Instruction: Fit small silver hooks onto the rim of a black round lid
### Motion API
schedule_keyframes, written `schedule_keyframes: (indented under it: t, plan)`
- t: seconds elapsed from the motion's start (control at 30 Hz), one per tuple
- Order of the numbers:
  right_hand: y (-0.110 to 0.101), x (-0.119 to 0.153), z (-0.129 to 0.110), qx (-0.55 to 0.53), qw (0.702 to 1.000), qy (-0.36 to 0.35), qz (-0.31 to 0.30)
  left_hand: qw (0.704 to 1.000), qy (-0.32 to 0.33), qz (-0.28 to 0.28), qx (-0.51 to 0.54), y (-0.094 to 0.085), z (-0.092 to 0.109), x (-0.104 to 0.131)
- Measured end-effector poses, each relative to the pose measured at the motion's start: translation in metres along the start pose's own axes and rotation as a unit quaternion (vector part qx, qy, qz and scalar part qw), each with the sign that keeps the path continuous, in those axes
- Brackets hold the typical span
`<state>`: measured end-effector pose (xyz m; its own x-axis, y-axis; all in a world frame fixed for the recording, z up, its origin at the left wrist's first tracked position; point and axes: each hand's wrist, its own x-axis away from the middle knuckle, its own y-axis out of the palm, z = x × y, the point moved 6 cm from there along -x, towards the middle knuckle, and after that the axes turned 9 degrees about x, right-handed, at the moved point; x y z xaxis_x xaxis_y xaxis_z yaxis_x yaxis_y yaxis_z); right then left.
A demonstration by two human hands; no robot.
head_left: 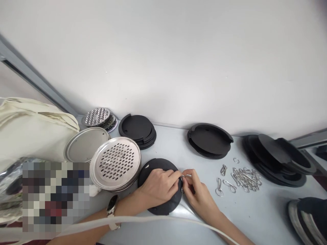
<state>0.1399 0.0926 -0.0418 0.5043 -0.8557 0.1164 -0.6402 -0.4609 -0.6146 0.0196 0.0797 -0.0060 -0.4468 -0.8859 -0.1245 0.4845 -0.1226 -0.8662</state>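
A black round disc (159, 207) lies on the grey table in front of me. My left hand (161, 185) rests over it with the fingers curled, their tips at its right edge; whatever they pinch is too small to name. Beside that edge, my right hand (195, 190) pinches a small metal clip (182, 177) between thumb and forefinger. The fingertips of both hands nearly meet there. To the right lie a pile of metal clips (246, 179), a few separate clips (219, 188) and a single ring (236, 160).
Perforated metal discs (116, 163) are stacked at the left, near a plain metal disc (87, 144) and grater discs (97, 117). Black disc stacks (138, 129) (211, 139) (276, 160) line the back and right. A cream bag (33, 132) stands far left. A white strap (143, 219) crosses the front.
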Motion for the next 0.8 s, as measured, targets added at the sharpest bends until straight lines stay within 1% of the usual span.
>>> schedule_keyframes:
  t: [0.13,0.33,0.63,0.8]
  plan:
    - [-0.002,-0.002,-0.001,0.003,1.0,-0.009,0.009,1.0,-0.009,0.004,-0.007,0.001,-0.001,-0.001]
    - [-0.014,-0.004,-0.001,0.013,0.999,0.006,0.051,1.0,-0.022,0.013,-0.001,-0.002,-0.001,0.0]
    - [-0.019,-0.008,-0.002,-0.035,0.998,-0.012,0.043,1.0,0.018,0.009,-0.012,0.001,0.002,0.002]
    - [-0.02,-0.009,0.0,-0.06,0.996,-0.007,0.058,0.998,0.062,0.011,-0.029,0.001,0.007,0.003]
